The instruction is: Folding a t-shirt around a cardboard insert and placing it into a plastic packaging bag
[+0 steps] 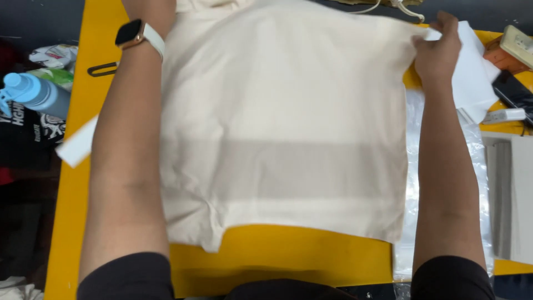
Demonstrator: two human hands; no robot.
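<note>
Yellow table (300, 261) carries a cream cloth garment (283, 122) spread flat at centre. At two o'clock the right hand (437, 53) pinches its corner beside white paper (472, 72). At eleven o'clock the left hand's (149, 11) grip cannot be told; a watch (133, 33) circles the wrist.

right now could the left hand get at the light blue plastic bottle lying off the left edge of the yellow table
Probably yes. The light blue plastic bottle lies uncovered beside the yellow table, with nothing between it and the left arm. The left hand itself is out of view past the top edge, up by the cream fabric.
</note>
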